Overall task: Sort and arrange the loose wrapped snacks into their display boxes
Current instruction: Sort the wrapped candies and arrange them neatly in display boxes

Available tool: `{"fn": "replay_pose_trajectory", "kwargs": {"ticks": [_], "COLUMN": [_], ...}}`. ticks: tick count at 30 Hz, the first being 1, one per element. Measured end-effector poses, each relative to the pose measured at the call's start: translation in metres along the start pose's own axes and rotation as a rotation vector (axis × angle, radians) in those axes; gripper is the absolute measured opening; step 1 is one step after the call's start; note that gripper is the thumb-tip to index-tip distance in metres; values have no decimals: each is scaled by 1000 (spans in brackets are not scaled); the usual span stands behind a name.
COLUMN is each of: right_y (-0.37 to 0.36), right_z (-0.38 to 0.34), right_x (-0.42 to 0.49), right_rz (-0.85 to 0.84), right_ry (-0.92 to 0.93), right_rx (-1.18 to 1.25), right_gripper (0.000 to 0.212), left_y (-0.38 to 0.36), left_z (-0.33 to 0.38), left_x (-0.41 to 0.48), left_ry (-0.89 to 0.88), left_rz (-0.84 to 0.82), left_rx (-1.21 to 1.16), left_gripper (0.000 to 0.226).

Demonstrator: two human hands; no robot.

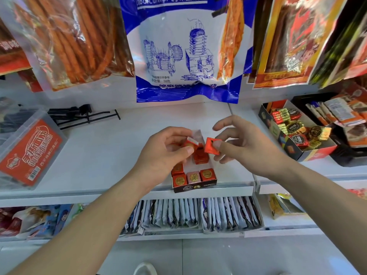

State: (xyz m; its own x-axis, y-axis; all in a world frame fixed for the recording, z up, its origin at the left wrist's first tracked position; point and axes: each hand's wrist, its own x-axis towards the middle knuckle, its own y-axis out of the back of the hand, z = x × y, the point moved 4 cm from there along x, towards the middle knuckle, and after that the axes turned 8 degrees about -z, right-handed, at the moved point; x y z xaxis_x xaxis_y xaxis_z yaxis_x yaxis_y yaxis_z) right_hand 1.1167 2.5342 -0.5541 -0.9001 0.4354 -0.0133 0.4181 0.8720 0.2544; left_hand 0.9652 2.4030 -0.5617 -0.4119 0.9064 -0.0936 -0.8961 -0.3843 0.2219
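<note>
I've got both hands up over the small box (193, 187) at the front edge of the white shelf (111, 155), so this reads to me as the filling step. My right hand (244, 147) pinches one orange-red wrapped square (212, 146) between thumb and forefinger, the other fingers fanned loose. It hangs just beside the box's right side and above it, probably so it can be turned flat before it goes down. My left hand (164, 153) curls round a second red piece (188, 144), thumb pressed on it, right over the back half of the box. I'd guess that's to steady or seat it. The front row (207, 174) sits neat, labels up, with a pink one (193, 177) in the middle of the reds, so I suspect it belongs elsewhere. One red cube (200, 156) sits askew behind that row. My hands cover the back of the box, so I can't count free slots. There's a pale strip by my left fingers, and I can't tell whether it's box flap or wrapper. Off to the right, another box (275, 132) holds gold and red pieces (297, 138), its far end cut off behind darker trays.
</note>
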Motion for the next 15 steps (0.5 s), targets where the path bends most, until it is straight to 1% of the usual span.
{"fn": "replay_pose_trajectory", "kwargs": {"ticks": [3, 7, 11, 15], "right_y": [0, 4, 5, 0], "right_z": [1, 3, 4, 2], "right_x": [-2, -2, -1, 0], "right_rz": [-7, 22, 80, 61], "right_ry": [-10, -1, 22, 42], "right_rx": [-15, -33, -48, -44], "right_gripper": [17, 21, 25, 21], "left_y": [-3, -7, -9, -7], "left_z": [-1, 3, 4, 3], "left_x": [3, 4, 3, 2], "left_ry": [21, 13, 16, 25], "left_rz": [14, -13, -16, 11], "left_rx": [23, 21, 8, -47], "left_gripper": [30, 24, 25, 27]}}
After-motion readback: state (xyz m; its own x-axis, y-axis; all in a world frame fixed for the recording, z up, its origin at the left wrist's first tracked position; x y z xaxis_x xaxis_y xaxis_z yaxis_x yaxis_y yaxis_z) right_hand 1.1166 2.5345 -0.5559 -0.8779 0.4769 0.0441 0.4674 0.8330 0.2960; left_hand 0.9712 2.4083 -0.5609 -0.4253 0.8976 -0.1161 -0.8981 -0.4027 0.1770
